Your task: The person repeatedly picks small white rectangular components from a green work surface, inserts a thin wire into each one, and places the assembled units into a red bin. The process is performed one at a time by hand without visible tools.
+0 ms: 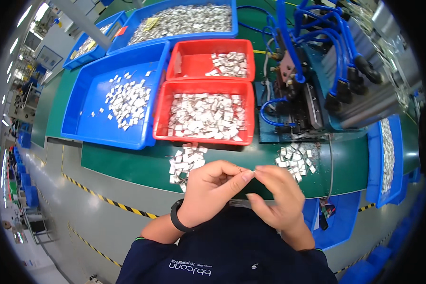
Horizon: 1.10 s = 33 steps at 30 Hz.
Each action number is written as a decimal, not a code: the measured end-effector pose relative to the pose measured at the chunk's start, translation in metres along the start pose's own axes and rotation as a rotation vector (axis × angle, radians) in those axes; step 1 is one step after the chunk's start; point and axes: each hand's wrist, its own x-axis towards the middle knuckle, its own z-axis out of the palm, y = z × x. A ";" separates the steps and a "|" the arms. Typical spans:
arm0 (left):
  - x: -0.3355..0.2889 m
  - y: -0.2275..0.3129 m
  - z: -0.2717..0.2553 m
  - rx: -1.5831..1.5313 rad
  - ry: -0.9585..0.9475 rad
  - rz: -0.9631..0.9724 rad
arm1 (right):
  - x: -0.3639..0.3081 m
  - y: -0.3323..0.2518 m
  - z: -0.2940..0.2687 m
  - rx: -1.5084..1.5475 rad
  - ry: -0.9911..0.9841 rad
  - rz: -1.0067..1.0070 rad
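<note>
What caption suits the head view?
Bare left hand and right hand close together before a red rectangular plastic bin of small white parts.

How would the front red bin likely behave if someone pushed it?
The front red bin would probably slide rather than tip, being broad and low. Its load of white pieces likely makes it heavier than the red bin behind, which holds fewer. Its straight walls suggest it's fairly stiff.

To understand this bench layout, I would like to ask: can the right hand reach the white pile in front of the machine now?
Most likely yes: the right hand is on the near side of the white pile, and nothing visible blocks the way; the machine stands beyond the pile.
</note>
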 end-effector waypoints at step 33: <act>0.023 -0.019 0.030 -0.154 -0.189 -0.124 | -0.025 0.020 -0.015 0.889 0.010 0.731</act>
